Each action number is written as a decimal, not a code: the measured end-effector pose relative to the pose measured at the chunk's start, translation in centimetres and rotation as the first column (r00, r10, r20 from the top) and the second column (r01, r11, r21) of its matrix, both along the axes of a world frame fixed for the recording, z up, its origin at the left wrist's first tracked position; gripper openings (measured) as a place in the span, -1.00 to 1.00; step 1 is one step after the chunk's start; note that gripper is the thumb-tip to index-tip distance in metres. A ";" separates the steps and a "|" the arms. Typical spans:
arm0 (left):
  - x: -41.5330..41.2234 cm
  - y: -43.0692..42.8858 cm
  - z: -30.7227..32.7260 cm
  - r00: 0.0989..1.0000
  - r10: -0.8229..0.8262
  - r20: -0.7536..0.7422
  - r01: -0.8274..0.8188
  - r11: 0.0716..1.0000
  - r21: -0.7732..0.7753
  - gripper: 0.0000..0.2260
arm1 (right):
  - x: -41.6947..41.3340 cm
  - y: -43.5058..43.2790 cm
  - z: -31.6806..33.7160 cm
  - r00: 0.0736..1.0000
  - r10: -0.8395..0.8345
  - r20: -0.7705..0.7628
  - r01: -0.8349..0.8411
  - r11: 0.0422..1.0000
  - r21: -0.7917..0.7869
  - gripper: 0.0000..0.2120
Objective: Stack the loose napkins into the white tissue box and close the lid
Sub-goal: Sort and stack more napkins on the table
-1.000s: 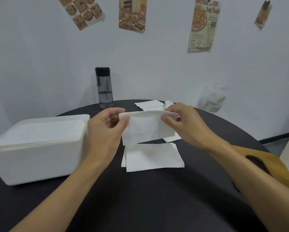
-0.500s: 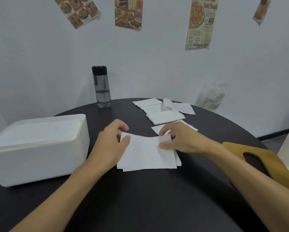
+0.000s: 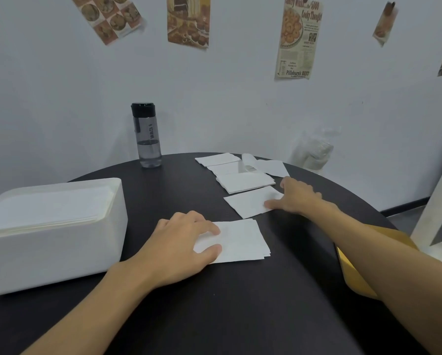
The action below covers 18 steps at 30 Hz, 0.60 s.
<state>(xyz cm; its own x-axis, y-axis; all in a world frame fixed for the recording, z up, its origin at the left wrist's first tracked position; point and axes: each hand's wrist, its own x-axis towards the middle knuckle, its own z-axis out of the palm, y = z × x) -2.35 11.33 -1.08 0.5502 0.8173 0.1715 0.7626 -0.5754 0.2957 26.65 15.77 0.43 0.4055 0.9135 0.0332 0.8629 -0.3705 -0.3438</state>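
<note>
A round black table (image 3: 240,316) fills the lower half of the view, set against a pale wall with food posters (image 3: 298,38) stuck on it. On the table's left side stands the white tissue box (image 3: 61,254), open at the top, with a thick pile of napkins (image 3: 48,208) inside that rises level with its rim. At the right edge a tan wooden panel (image 3: 353,278) shows, partly hidden under the person's right forearm.

The left hand (image 3: 179,247) lies flat, fingers spread and relaxed, pressing on the left part of a small stack of loose napkins (image 3: 243,239) near the middle of the table, just to the right of the box. The right hand (image 3: 296,198) reaches farther out, its thumb and fingers resting on the right edge of a single napkin (image 3: 250,203); it seems loose, not clenched on the paper.

Beyond that sheet lies another thin stack (image 3: 243,181), and farther still a few separate napkins (image 3: 217,159) are scattered near the far rim, one of them curled up. A clear water bottle (image 3: 147,135) with a black cap stands upright at the far left of the table, well apart from the napkins.
</note>
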 end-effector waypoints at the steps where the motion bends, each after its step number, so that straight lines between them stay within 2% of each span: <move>1: 0.0 0.0 -0.1 1.000 -0.001 -0.001 0.001 1.000 0.003 -0.67 | 0.0 0.1 0.1 1.000 0.012 -0.009 -0.012 1.000 0.014 -0.30; 10: 0.1 0.1 -0.4 1.000 -0.010 -0.011 0.010 1.000 0.020 -0.66 | 0.5 0.8 0.2 0.981 0.109 -0.163 -0.099 0.993 0.072 -0.34; 16: 0.2 0.1 -0.4 1.000 -0.012 -0.014 0.012 1.000 0.023 -0.66 | 0.4 1.0 -0.1 0.955 0.158 -0.249 -0.120 0.980 0.160 -0.46; 18: 0.2 0.1 -0.4 1.000 -0.013 -0.013 0.013 1.000 0.021 -0.66 | 0.3 1.2 -0.3 0.973 0.182 -0.145 -0.159 0.975 0.157 -0.57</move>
<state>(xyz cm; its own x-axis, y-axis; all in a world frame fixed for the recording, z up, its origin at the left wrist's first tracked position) -2.19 11.46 -1.47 0.5630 0.8063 0.1816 0.7588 -0.5914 0.2730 26.94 16.95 0.09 0.2548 0.9598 0.1174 0.8396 -0.1593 -0.5193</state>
